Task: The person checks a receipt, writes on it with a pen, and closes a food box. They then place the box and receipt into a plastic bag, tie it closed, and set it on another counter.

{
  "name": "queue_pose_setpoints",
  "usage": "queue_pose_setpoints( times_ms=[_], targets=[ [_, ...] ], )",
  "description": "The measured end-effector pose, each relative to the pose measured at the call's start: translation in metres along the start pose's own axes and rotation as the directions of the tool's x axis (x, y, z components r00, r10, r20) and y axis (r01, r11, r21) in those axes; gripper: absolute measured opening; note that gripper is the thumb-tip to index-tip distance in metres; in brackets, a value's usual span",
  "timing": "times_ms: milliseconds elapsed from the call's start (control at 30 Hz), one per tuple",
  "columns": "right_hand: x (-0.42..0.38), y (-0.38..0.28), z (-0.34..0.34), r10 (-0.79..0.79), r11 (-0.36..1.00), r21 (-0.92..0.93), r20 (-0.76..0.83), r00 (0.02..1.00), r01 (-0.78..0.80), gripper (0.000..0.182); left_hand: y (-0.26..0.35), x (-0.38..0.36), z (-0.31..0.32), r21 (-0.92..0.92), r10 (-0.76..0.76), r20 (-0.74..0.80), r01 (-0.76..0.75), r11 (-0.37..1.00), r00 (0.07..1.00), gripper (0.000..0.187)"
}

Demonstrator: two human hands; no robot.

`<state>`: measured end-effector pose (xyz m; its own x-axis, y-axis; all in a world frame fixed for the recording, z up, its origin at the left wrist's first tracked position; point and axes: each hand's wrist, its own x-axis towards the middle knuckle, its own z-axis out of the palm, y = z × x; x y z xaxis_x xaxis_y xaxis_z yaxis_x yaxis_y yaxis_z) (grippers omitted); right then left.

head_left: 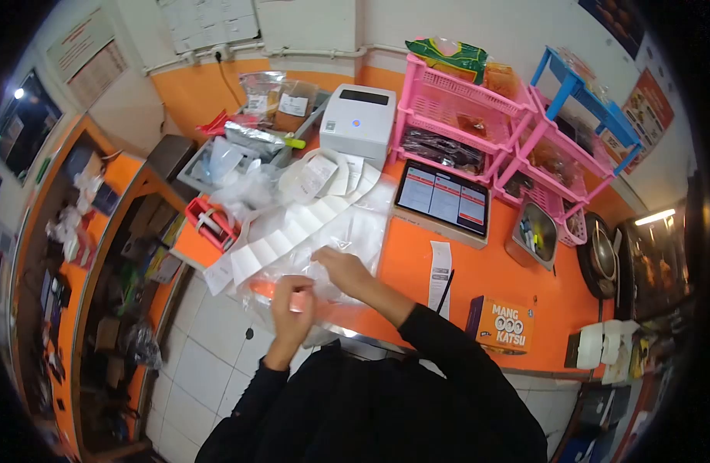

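Note:
My left hand (291, 309) is closed around the near edge of a clear plastic bag (355, 231) lying on the orange counter (494, 274). My right hand (341, 268) pinches the same bag a little farther in. A long strip of white labels (293, 228) trails across the bags from the white label printer (358, 121) at the back.
A tablet (444, 199) stands right of the bags, with a receipt and a pen (440, 282) in front of it. Pink racks (478, 116) and a blue shelf (586, 92) fill the back right. An orange "Mang Katsu" box (503, 324) sits at the near edge. A red tape dispenser (210, 222) is at left.

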<state>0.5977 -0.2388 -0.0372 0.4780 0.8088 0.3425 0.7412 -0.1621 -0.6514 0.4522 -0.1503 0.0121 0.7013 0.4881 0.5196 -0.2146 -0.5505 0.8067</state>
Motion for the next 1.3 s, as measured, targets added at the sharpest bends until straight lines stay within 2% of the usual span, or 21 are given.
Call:
queue_pose_setpoints(
  times_ms=[67, 167, 200, 300, 333, 367, 400, 433, 500, 600, 633, 700, 733, 800, 833, 900, 1000, 1033, 1133, 1233, 1300],
  targets=[
    [0.013, -0.003, 0.008, 0.271, 0.932, -0.315, 0.285, 0.92, -0.177, 0.011, -0.016, 0.016, -0.023, 0.044, -0.021, 0.03, 0.02, 0.999, 0.999, 0.012],
    [0.014, 0.005, 0.014, 0.259, 0.902, -0.4, 0.201, 0.945, -0.162, 0.013, -0.036, 0.033, -0.032, 0.027, -0.076, 0.152, 0.072, 0.997, 0.985, 0.017],
    [0.013, 0.006, 0.014, 0.271, 0.909, -0.377, 0.205, 0.941, -0.18, 0.014, -0.043, 0.036, -0.032, 0.009, -0.099, 0.204, 0.099, 0.995, 0.974, 0.02],
    [0.012, 0.018, 0.015, 0.305, 0.918, -0.315, 0.166, 0.938, -0.242, 0.016, -0.052, 0.054, -0.013, 0.015, 0.11, 0.429, -0.128, 0.992, 0.896, 0.035],
    [0.011, 0.027, 0.025, 0.319, 0.917, -0.296, 0.138, 0.938, -0.268, 0.016, -0.057, 0.059, -0.005, -0.054, 0.151, 0.507, -0.144, 0.988, 0.848, 0.048],
    [0.008, 0.037, 0.031, 0.33, 0.917, -0.275, 0.115, 0.937, -0.289, 0.017, -0.06, 0.064, 0.003, -0.08, 0.172, 0.537, -0.153, 0.985, 0.826, 0.051],
    [0.011, 0.015, 0.014, 0.37, 0.905, -0.27, 0.118, 0.922, -0.329, 0.018, -0.062, 0.068, 0.009, -0.1, 0.188, 0.568, -0.159, 0.982, 0.801, 0.054],
    [0.01, 0.014, 0.012, 0.331, 0.928, -0.198, 0.044, 0.943, -0.316, 0.017, -0.063, 0.072, 0.012, -0.116, 0.204, 0.6, -0.168, 0.979, 0.774, 0.057],
    [0.007, 0.014, 0.007, 0.246, 0.965, -0.062, -0.113, 0.963, -0.254, 0.016, -0.062, 0.078, 0.017, -0.047, 0.14, 0.621, -0.141, 0.989, 0.771, 0.061],
    [0.015, -0.025, -0.038, 0.323, 0.945, 0.039, -0.24, 0.915, -0.323, 0.017, -0.067, 0.087, 0.022, 0.037, 0.044, 0.643, -0.089, 0.995, 0.764, 0.069],
    [0.019, -0.037, -0.055, 0.348, 0.931, 0.211, -0.258, 0.901, -0.299, 0.018, -0.072, 0.089, 0.023, 0.062, 0.012, 0.651, -0.07, 0.996, 0.759, 0.072],
    [0.028, -0.06, -0.093, 0.398, 0.824, 0.528, -0.28, 0.874, -0.207, 0.02, -0.096, 0.087, 0.022, 0.019, 0.037, 0.644, -0.065, 0.998, 0.764, 0.073],
    [0.029, -0.07, -0.11, 0.386, 0.785, 0.599, -0.27, 0.882, -0.16, 0.021, -0.102, 0.087, 0.023, -0.002, 0.052, 0.638, -0.065, 0.998, 0.768, 0.074],
    [0.03, -0.089, -0.139, 0.358, 0.68, 0.73, -0.251, 0.9, -0.067, 0.022, -0.084, 0.094, 0.021, 0.037, 0.137, 0.634, -0.206, 0.978, 0.761, 0.074],
    [0.032, -0.104, -0.151, 0.379, 0.654, 0.756, -0.3, 0.876, -0.024, 0.023, -0.072, 0.098, 0.018, 0.059, 0.175, 0.634, -0.273, 0.96, 0.753, 0.074],
    [0.036, -0.129, -0.171, 0.427, 0.6, 0.798, -0.386, 0.818, 0.063, 0.026, -0.05, 0.102, 0.014, -0.034, 0.22, 0.621, -0.254, 0.966, 0.753, 0.073],
    [0.036, -0.133, -0.199, 0.372, 0.64, 0.767, -0.276, 0.886, -0.03, 0.024, 0.006, 0.123, 0.006, -0.263, 0.374, 0.525, -0.273, 0.926, 0.764, 0.067],
    [0.033, -0.121, -0.205, 0.316, 0.616, 0.787, -0.225, 0.922, -0.019, 0.023, 0.022, 0.128, 0.005, -0.346, 0.425, 0.473, -0.282, 0.895, 0.772, 0.065],
    [0.028, -0.087, -0.207, 0.112, 0.533, 0.846, -0.071, 0.991, 0.001, 0.024, 0.043, 0.139, 0.013, -0.411, 0.258, 0.581, 0.005, 0.911, 0.772, 0.043],
    [0.02, -0.08, -0.171, 0.019, 0.424, 0.905, -0.054, 0.998, 0.041, 0.023, 0.076, 0.159, 0.003, -0.363, -0.013, 0.705, 0.375, 0.853, 0.709, 0.032],
    [0.01, -0.085, -0.135, 0.048, 0.421, 0.902, -0.128, 0.991, 0.096, 0.026, 0.069, 0.165, 0.006, -0.372, -0.025, 0.666, 0.361, 0.855, 0.746, 0.034]
  ],
)
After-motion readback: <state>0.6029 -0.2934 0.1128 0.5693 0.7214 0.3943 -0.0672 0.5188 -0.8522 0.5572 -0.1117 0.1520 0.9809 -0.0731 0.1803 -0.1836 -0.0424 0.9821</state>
